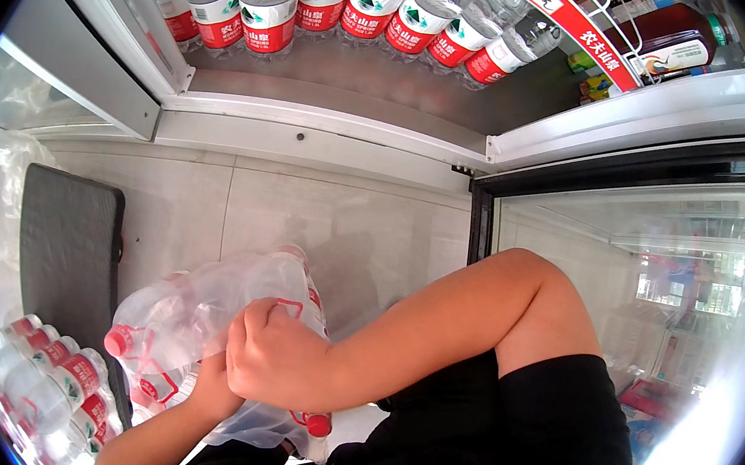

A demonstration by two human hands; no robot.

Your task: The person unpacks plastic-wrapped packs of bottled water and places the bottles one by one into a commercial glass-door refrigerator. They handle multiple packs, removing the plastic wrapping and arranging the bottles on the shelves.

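Before me is a bundle of large water bottles in clear plastic film (205,290), with red caps and red carry handles showing through it. My right hand (276,358) is closed into a fist on the film, close beside a red handle (289,303). From the lower left my left hand (217,369) reaches in against the same bundle. Its fingers are hidden behind the right hand, so its grip cannot be seen. One red-capped bottle neck (319,424) pokes out below the right wrist.
A display cooler shelf (374,75) ahead holds a row of red-and-white-labelled water bottles (373,11). At right an open glass door (566,251) borders my arm. A dark grey panel (69,237) and another wrapped bottle pack (56,377) stand left on the tiled floor (348,210).
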